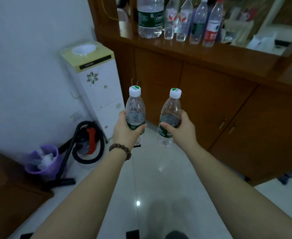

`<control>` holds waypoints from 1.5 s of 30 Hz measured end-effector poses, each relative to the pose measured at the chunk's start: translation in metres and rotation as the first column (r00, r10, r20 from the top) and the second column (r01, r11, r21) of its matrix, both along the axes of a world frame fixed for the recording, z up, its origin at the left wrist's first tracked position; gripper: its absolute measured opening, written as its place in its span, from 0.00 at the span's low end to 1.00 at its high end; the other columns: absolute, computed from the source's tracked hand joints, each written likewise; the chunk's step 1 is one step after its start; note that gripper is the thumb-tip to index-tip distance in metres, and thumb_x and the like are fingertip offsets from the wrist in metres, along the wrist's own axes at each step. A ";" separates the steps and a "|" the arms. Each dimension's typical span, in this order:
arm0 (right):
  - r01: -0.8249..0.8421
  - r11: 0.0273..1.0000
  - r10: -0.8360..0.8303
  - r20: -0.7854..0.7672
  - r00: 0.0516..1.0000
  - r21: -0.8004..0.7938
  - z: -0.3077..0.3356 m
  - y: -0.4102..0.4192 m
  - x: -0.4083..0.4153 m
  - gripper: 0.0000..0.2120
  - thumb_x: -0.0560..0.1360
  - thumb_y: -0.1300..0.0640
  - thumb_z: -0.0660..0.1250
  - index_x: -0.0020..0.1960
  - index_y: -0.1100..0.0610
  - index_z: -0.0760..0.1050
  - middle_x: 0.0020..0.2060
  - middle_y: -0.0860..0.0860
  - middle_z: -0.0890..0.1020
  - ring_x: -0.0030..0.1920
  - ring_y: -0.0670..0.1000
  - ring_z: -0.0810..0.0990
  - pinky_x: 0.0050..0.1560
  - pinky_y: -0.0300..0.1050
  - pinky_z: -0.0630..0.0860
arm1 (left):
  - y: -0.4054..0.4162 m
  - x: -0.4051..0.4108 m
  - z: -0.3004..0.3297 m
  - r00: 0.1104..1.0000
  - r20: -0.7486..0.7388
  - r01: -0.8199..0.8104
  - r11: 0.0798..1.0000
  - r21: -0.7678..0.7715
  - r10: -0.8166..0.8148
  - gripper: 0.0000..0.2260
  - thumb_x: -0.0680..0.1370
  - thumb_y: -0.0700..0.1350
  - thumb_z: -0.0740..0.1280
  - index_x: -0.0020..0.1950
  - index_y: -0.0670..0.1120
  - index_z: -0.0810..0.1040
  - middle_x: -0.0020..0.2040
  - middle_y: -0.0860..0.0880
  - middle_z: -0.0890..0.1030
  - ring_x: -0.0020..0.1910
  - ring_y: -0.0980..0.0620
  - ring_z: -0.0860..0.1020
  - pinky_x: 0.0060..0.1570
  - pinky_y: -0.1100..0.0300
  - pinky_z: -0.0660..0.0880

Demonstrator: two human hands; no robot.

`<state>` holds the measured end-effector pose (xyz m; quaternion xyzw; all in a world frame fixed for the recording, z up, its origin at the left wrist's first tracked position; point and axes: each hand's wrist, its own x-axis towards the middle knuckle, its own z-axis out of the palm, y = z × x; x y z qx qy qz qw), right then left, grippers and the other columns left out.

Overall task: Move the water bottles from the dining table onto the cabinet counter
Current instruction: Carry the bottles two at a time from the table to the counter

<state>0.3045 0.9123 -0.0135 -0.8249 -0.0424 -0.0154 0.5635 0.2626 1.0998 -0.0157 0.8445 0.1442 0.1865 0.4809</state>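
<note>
My left hand (124, 133) grips a clear water bottle (135, 107) with a green label and a white cap, held upright. My right hand (183, 130) holds a second, matching water bottle (170, 111), tilted slightly to the right. Both bottles hang in the air over the floor, in front of the wooden cabinet. Higher up, the cabinet counter (202, 50) carries a row of several bottles: a large green-labelled bottle (150, 18) at the left and slimmer bottles to its right, ending in a red-labelled bottle (212, 26).
A white water dispenser (97, 83) stands against the wall left of the cabinet. A vacuum cleaner (86, 140) and a purple bin (43, 161) sit on the floor at the left. A brown wooden piece of furniture (7, 190) fills the lower left. Cabinet doors (210, 104) are closed. White boxes (266, 42) lie on the counter's right.
</note>
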 end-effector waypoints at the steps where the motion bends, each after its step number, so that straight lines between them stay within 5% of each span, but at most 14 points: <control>1: 0.023 1.000 -0.023 -0.002 1.000 -0.007 0.000 -0.002 0.011 0.33 0.66 0.47 0.76 0.66 0.50 0.67 0.60 0.45 0.77 0.57 0.44 0.73 0.51 0.36 0.70 | 0.000 0.014 -0.001 1.000 -0.001 0.017 1.000 0.008 -0.017 0.26 0.65 0.55 0.77 0.56 0.57 0.66 0.49 0.58 0.75 0.49 0.56 0.76 0.46 0.63 0.73; 14: 0.190 0.982 -0.190 0.006 0.982 -0.010 -0.011 -0.033 0.190 0.34 0.66 0.48 0.75 0.68 0.51 0.65 0.61 0.48 0.77 0.57 0.44 0.74 0.48 0.31 0.69 | -0.017 0.228 -0.018 0.983 0.033 0.181 0.983 -0.004 -0.181 0.30 0.64 0.56 0.77 0.60 0.54 0.67 0.54 0.56 0.77 0.54 0.55 0.77 0.52 0.55 0.78; 18: 0.218 0.976 -0.217 0.031 0.976 -0.009 0.010 -0.041 0.270 0.35 0.66 0.47 0.75 0.68 0.50 0.65 0.61 0.48 0.77 0.59 0.48 0.75 0.52 0.37 0.71 | -0.028 0.316 0.009 0.972 0.090 0.215 0.977 0.008 -0.215 0.30 0.65 0.56 0.77 0.61 0.54 0.67 0.52 0.58 0.76 0.52 0.57 0.76 0.50 0.63 0.75; 27: 0.316 0.947 -0.320 0.210 0.924 0.055 0.087 -0.088 0.400 0.33 0.65 0.43 0.75 0.65 0.48 0.67 0.52 0.40 0.76 0.53 0.41 0.75 0.47 0.30 0.70 | -0.086 0.472 0.080 0.911 0.262 0.319 0.947 0.042 -0.318 0.30 0.65 0.56 0.77 0.61 0.52 0.68 0.49 0.62 0.74 0.49 0.63 0.74 0.40 0.80 0.68; 33: 0.395 0.918 -0.392 0.249 0.886 0.042 0.110 -0.107 0.459 0.36 0.66 0.44 0.75 0.68 0.53 0.66 0.59 0.48 0.78 0.58 0.47 0.76 0.55 0.41 0.74 | -0.104 0.543 0.104 0.888 0.284 0.345 0.932 0.112 -0.363 0.32 0.65 0.57 0.76 0.64 0.49 0.68 0.57 0.52 0.78 0.53 0.57 0.75 0.48 0.65 0.73; 45: 0.412 0.908 -0.388 0.215 0.896 -0.081 0.103 -0.091 0.545 0.38 0.65 0.42 0.75 0.69 0.51 0.65 0.60 0.50 0.78 0.60 0.51 0.77 0.59 0.48 0.76 | -0.110 0.639 0.091 0.879 0.201 0.408 0.900 0.153 -0.432 0.28 0.67 0.55 0.76 0.61 0.47 0.68 0.57 0.49 0.78 0.55 0.51 0.77 0.52 0.57 0.75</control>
